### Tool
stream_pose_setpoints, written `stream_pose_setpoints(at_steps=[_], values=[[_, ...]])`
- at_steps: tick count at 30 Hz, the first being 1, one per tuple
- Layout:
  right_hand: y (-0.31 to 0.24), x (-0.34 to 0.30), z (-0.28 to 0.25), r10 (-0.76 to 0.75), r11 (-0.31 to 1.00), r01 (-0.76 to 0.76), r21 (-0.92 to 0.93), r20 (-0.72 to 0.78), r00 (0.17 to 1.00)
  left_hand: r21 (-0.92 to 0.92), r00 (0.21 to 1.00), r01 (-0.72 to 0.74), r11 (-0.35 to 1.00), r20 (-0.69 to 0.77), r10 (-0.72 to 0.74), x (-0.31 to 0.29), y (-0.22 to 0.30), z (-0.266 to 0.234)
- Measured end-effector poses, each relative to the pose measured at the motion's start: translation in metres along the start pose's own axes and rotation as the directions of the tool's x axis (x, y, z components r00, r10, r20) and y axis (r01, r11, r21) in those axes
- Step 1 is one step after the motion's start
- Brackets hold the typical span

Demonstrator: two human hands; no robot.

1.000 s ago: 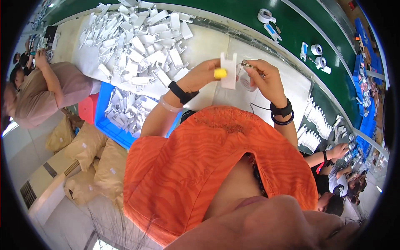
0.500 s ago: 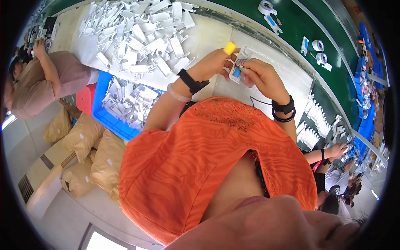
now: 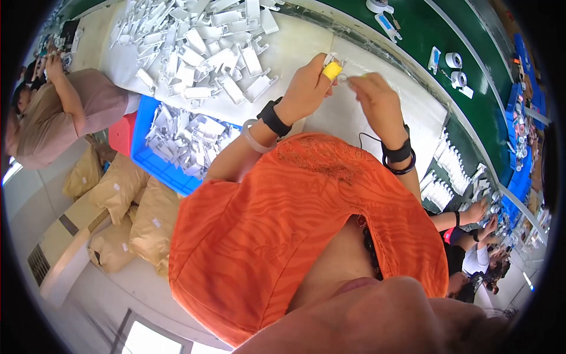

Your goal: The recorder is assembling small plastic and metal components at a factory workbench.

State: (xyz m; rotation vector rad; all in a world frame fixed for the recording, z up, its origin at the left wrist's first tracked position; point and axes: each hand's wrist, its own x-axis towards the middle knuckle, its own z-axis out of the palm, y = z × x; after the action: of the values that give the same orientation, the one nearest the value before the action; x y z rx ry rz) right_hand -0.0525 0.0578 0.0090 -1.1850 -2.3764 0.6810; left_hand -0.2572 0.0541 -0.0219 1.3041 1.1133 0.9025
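Note:
My left hand [image 3: 306, 91] is closed on a white plastic housing [image 3: 331, 57], mostly hidden behind the fingers. A yellow cover [image 3: 332, 71] sits on the thumb of that hand. Close by on the right, my right hand [image 3: 378, 103] is raised with its fingers curled in a pinch and somewhat blurred. Something small and pale shows at its fingertips, too smeared to name. The blue part seen inside the housing earlier is out of sight now. Both hands are above the pale worktop [image 3: 306, 44].
A large heap of white plastic housings [image 3: 221, 59] covers the worktop to the left. Below it stands a blue crate [image 3: 141, 141] of similar parts. Rows of white pieces [image 3: 451, 162] lie at right, beside a green conveyor [image 3: 413, 53] carrying white rolls [image 3: 453, 60]. Other people work at both sides.
The left hand has turned, hiding the housing's open face. My right hand has drawn back from the housing, up and to the right. Parts on the conveyor have shifted slightly.

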Motion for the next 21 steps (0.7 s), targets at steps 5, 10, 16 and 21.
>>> stream_pose_setpoints(at_steps=[5, 10, 16, 21], values=[[-0.013, 0.013, 0.003, 0.091, 0.985, -0.022, 0.170, -0.410, 0.908, -0.475, 0.983, 0.183, 0.861, 0.070, -0.171, 0.000, 0.014, 0.006], [-0.014, 0.014, 0.009, 0.046, 0.982, 0.062, 0.180, -0.541, 0.840, -0.476, 0.992, 0.120, 0.871, 0.087, -0.089, -0.002, 0.014, 0.008], [-0.012, 0.009, 0.013, -0.011, 0.985, 0.094, 0.142, -0.500, 0.866, -0.424, 0.995, 0.025, 0.906, 0.099, 0.019, -0.001, 0.015, 0.007], [-0.010, 0.010, 0.016, -0.053, 0.991, 0.111, 0.076, -0.536, 0.843, -0.342, 0.994, 0.005, 0.940, 0.103, 0.032, -0.003, 0.017, 0.009]])
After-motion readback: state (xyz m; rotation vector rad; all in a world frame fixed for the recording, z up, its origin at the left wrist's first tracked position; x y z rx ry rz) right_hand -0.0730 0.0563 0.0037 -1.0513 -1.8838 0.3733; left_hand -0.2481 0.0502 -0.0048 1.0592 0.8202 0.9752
